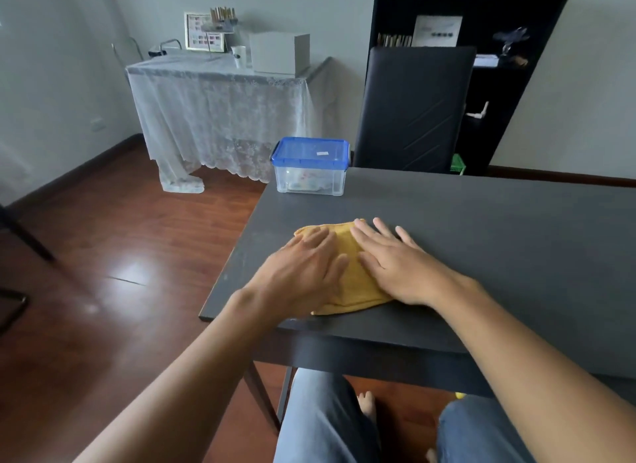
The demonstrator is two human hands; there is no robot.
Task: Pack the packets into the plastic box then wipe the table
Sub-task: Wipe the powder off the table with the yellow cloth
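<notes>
A folded yellow cloth (347,256) lies flat on the dark grey table (481,242) near its front left corner. My left hand (303,273) rests flat on the cloth's left part, fingers spread. My right hand (392,259) lies flat on its right part, fingers spread too. Neither hand grips anything. At the table's far left corner stands the clear plastic box (309,176) with its blue lid (311,152) shut; pale packets show faintly through its wall.
A black chair (413,108) stands behind the table's far edge, with a black shelf unit (509,83) behind it. A side table under a white lace cloth (220,108) stands at the back left. Wooden floor (120,256) lies to the left.
</notes>
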